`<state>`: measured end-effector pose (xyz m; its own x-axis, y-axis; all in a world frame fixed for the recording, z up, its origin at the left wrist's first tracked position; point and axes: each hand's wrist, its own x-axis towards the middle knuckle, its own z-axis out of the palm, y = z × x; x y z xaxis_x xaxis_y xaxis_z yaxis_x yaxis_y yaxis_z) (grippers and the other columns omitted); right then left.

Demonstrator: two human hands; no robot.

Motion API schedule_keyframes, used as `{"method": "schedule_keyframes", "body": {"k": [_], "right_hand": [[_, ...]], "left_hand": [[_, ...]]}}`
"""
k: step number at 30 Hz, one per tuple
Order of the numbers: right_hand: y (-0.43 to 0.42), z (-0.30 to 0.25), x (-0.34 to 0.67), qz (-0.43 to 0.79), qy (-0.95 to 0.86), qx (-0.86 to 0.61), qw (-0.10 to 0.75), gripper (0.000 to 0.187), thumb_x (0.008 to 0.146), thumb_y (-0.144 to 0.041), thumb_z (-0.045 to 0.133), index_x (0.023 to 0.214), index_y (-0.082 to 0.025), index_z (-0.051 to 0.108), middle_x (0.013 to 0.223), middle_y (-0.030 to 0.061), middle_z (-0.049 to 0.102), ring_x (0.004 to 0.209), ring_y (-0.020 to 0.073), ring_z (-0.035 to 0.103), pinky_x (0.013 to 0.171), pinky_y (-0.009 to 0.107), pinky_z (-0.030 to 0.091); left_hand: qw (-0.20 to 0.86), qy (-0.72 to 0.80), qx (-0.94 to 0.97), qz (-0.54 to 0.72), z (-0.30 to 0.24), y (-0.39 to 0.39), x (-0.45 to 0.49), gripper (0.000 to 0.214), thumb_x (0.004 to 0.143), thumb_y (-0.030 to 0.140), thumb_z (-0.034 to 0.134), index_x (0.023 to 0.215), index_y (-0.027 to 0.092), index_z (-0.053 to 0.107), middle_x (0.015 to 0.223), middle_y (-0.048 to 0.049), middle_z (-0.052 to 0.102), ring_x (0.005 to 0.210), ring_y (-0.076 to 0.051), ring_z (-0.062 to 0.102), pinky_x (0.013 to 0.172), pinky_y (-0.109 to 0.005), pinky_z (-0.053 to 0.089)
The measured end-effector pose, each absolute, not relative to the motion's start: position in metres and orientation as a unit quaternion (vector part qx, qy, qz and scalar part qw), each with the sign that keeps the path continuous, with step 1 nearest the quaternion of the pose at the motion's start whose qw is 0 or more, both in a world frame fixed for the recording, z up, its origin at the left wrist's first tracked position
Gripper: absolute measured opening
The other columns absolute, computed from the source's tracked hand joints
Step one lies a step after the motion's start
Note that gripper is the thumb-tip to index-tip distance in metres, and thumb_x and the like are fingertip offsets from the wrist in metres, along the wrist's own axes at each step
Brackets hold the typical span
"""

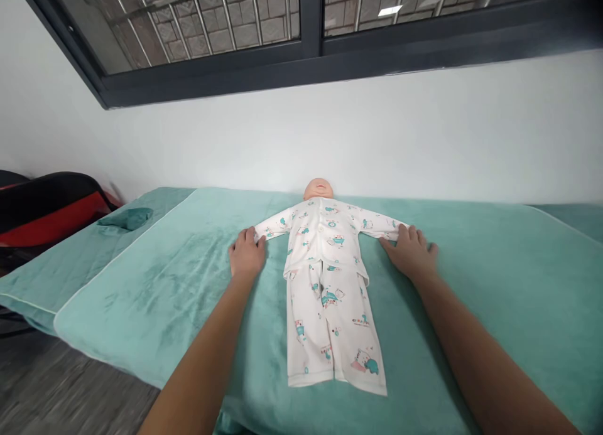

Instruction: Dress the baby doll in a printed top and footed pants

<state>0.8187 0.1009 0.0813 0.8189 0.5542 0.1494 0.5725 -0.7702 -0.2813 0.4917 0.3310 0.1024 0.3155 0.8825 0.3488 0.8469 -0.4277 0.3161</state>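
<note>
A baby doll (319, 188) lies on its back on a teal blanket (188, 278), its head toward the wall. It wears a white printed pyjama suit (327, 278) with both sleeves spread out sideways. My left hand (247, 254) rests flat on the blanket with its fingertips at the cuff of the doll's left-side sleeve. My right hand (411, 251) lies flat with fingers spread, touching the cuff of the other sleeve. Neither hand grips anything.
The blanket covers a low bed whose near left edge (61, 322) drops to a dark floor. A folded teal cloth (126, 218) lies at the far left. A black and red object (47, 212) stands beside the bed. A white wall and a window are behind.
</note>
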Motion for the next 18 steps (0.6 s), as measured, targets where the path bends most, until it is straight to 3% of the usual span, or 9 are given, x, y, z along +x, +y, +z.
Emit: {"method": "schedule_keyframes", "body": {"k": [4, 7, 11, 18], "right_hand": [[0.1, 0.084, 0.813, -0.084, -0.33, -0.914, 0.219, 0.065, 0.097, -0.046, 0.037, 0.151, -0.009, 0.04, 0.161, 0.0228, 0.032, 0.151, 0.0384, 0.023, 0.116, 0.07, 0.018], [0.097, 0.086, 0.803, -0.121, -0.421, -0.833, 0.338, 0.056, 0.098, -0.04, 0.037, 0.146, -0.013, 0.048, 0.16, 0.0189, 0.037, 0.15, 0.0327, 0.03, 0.121, 0.06, 0.022], [0.1, 0.101, 0.779, -0.049, -0.495, -0.717, 0.489, 0.055, 0.097, -0.051, 0.044, 0.144, -0.024, 0.052, 0.159, 0.01, 0.041, 0.147, 0.0267, 0.037, 0.122, 0.05, 0.029], [0.157, 0.146, 0.738, 0.101, -0.454, -0.677, 0.57, 0.068, 0.093, -0.065, 0.047, 0.149, -0.026, 0.047, 0.162, 0.0072, 0.038, 0.15, 0.0258, 0.033, 0.125, 0.048, 0.022]], "left_hand": [[0.035, 0.533, 0.811, 0.239, 0.103, 0.33, 0.492, 0.048, 0.097, 0.033, 0.036, 0.141, 0.021, 0.049, 0.147, -0.0136, 0.054, 0.131, -0.03, 0.054, 0.111, -0.047, 0.036], [0.039, 0.54, 0.805, 0.244, 0.103, 0.33, 0.494, 0.048, 0.096, 0.032, 0.038, 0.141, 0.02, 0.049, 0.147, -0.0136, 0.054, 0.131, -0.03, 0.054, 0.112, -0.047, 0.035], [0.036, 0.547, 0.799, 0.245, 0.103, 0.33, 0.495, 0.048, 0.094, 0.032, 0.041, 0.139, 0.019, 0.051, 0.145, -0.0133, 0.055, 0.13, -0.031, 0.054, 0.112, -0.048, 0.036], [0.03, 0.542, 0.799, 0.26, 0.102, 0.328, 0.495, 0.046, 0.094, 0.031, 0.042, 0.137, 0.019, 0.053, 0.142, -0.0132, 0.058, 0.129, -0.031, 0.055, 0.11, -0.047, 0.037]]}}
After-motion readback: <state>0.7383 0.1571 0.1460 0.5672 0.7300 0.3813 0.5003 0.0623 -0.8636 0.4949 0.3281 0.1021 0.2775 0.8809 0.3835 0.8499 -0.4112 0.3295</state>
